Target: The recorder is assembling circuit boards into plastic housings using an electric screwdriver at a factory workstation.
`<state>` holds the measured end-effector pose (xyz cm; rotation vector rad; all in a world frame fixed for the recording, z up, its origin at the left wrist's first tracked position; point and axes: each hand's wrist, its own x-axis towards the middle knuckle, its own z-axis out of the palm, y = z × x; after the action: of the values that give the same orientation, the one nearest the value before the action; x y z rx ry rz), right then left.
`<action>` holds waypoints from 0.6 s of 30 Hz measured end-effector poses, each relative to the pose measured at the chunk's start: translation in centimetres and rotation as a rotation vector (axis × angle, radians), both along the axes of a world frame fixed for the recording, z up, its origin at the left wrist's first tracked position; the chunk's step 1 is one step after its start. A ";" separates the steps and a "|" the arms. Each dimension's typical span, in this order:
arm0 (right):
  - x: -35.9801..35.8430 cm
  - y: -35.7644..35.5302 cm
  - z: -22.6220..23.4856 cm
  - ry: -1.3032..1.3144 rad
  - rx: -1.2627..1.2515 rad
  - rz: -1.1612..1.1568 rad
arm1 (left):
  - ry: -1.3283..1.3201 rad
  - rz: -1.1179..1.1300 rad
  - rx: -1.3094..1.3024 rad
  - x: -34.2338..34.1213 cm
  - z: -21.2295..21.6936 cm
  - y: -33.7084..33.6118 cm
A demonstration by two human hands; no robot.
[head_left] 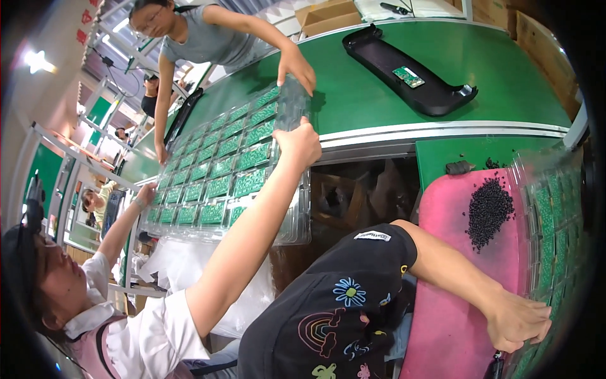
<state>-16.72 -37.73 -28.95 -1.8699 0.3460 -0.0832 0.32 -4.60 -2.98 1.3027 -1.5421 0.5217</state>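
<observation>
My left arm, in a black sleeve with colourful drawings, reaches right across a pink mat (439, 303). At its end my left hand (516, 321) is closed, with fingers curled at the edge of a clear plastic tray (524, 189) of green circuit boards. What the fingers grip is hidden. Just below the hand shows a slim black tool (496, 365), cut off by the picture's lower edge. A pile of small black pieces (489, 213) lies on the mat. A dark grey roll-like piece (459, 167) lies behind it. My right hand is out of view.
Two co-workers hold a stack of clear trays (218, 170) with green circuit boards at left. On the green bench (505, 82) lies a long black plastic housing (410, 72) with a circuit board (408, 76) on it. An open cardboard box (328, 18) stands behind.
</observation>
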 end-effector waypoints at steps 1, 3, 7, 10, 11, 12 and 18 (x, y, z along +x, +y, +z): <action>0.2 0.3 0.6 -0.004 0.014 -0.005 | -0.006 0.009 0.006 0.0 -0.1 0.0; 0.5 0.9 1.7 -0.014 0.044 -0.012 | -0.011 0.019 0.011 0.2 -0.2 -0.2; 1.0 1.9 3.8 -0.037 0.104 -0.035 | -0.006 -0.034 -0.096 0.5 -0.6 -0.7; 1.1 2.4 5.8 -0.058 0.140 -0.058 | -0.001 -0.030 -0.087 0.7 -0.7 -0.9; 1.2 2.5 6.5 -0.066 0.155 -0.063 | 0.010 -0.033 -0.051 0.8 -0.7 -0.8; 1.1 2.7 7.1 -0.073 0.168 -0.069 | 0.009 -0.035 -0.053 0.9 -0.7 -0.6; 0.0 4.0 11.0 -0.136 0.240 -0.152 | 0.111 -0.010 0.029 1.4 -0.7 -0.2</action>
<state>-16.73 -33.74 -17.92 -1.5900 0.3861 -0.2603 1.75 -4.78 -3.71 1.3235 -1.4683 0.4154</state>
